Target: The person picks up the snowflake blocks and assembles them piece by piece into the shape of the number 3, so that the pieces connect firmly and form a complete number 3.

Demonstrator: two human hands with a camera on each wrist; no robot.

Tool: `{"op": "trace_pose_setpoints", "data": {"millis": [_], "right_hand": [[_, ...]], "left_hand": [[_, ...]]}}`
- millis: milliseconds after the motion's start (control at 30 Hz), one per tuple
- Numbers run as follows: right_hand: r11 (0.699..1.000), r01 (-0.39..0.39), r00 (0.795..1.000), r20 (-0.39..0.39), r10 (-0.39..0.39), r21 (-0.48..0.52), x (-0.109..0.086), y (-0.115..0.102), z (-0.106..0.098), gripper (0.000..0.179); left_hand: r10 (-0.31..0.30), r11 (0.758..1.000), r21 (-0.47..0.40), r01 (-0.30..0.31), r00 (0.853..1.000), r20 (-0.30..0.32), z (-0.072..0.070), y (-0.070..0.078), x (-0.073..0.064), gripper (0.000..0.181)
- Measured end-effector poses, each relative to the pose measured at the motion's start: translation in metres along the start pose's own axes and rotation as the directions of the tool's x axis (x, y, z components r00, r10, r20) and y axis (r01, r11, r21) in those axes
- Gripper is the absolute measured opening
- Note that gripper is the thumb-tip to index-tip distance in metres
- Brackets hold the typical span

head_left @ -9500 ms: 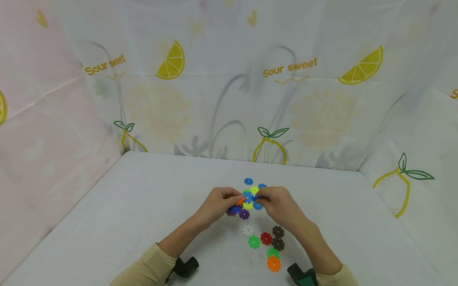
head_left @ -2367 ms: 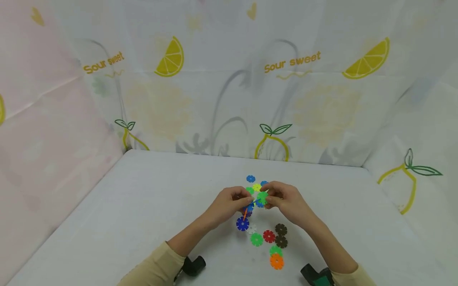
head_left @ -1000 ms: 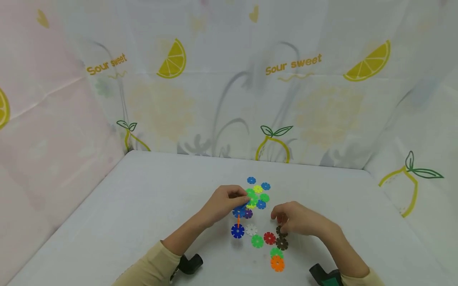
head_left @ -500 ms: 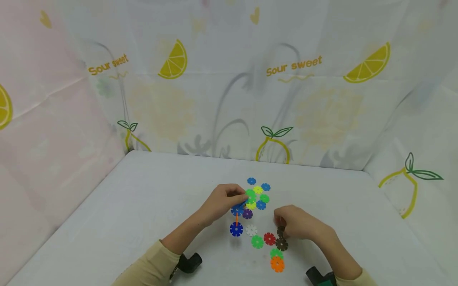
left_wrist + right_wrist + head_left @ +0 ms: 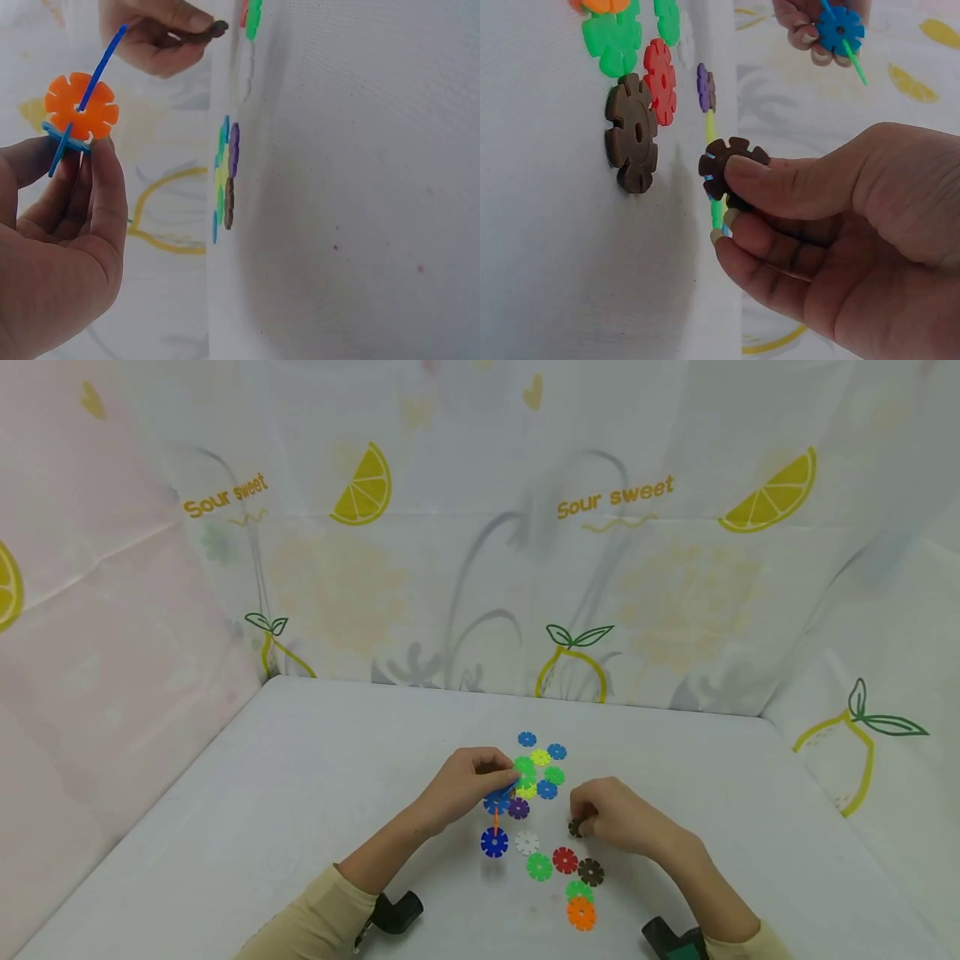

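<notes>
My left hand [image 5: 461, 789] pinches a chain of slotted snowflake discs, raised off the table. In the left wrist view an orange disc [image 5: 81, 107] stands between a dark blue disc [image 5: 105, 64] and the lighter blue ones at my fingertips. The right wrist view shows one blue disc [image 5: 840, 31] of this chain with a green disc [image 5: 857, 66] slotted in edge-on. My right hand [image 5: 626, 814] pinches a brown snowflake disc [image 5: 712, 169] between thumb and fingers, above the table. A second brown disc [image 5: 591, 872] lies just below that hand in the head view.
On the white table [image 5: 337, 735] lie a red disc [image 5: 565, 860], a white disc [image 5: 527, 842], a purple disc [image 5: 518, 808], an orange disc [image 5: 581, 912] and several blue, green and yellow ones. A patterned cloth [image 5: 465, 568] hangs behind and at the sides.
Since 2.4 seconds ago my right hand has left the green disc, which stays on the chain, and reached the two brown discs. It has now lifted one. My left hand keeps the chain.
</notes>
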State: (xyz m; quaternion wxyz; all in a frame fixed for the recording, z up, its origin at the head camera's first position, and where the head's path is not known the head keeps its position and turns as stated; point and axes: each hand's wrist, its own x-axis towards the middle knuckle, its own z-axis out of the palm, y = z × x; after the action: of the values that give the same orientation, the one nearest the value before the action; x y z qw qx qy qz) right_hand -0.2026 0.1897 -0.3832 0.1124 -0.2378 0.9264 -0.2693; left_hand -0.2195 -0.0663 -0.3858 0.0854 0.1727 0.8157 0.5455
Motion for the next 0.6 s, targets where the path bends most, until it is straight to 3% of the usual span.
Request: {"op": "trace_pose_setpoints", "data": {"millis": [300,600], "right_hand": [[0.991,0.089,0.983,-0.172,-0.071,0.096,0.0,-0.005,-0.009,0.007],[0.98,0.162,0.94,-0.32,-0.119,0.113,0.001,-0.014,-0.008,0.004]], "left_hand": [[-0.013,1.0,-0.01,0.013,1.0,0.021,0.0,-0.001,0.0,0.018],[-0.006,1.0,-0.016,0.007,0.999,0.045,0.0,0.001,-0.001,0.019]]}}
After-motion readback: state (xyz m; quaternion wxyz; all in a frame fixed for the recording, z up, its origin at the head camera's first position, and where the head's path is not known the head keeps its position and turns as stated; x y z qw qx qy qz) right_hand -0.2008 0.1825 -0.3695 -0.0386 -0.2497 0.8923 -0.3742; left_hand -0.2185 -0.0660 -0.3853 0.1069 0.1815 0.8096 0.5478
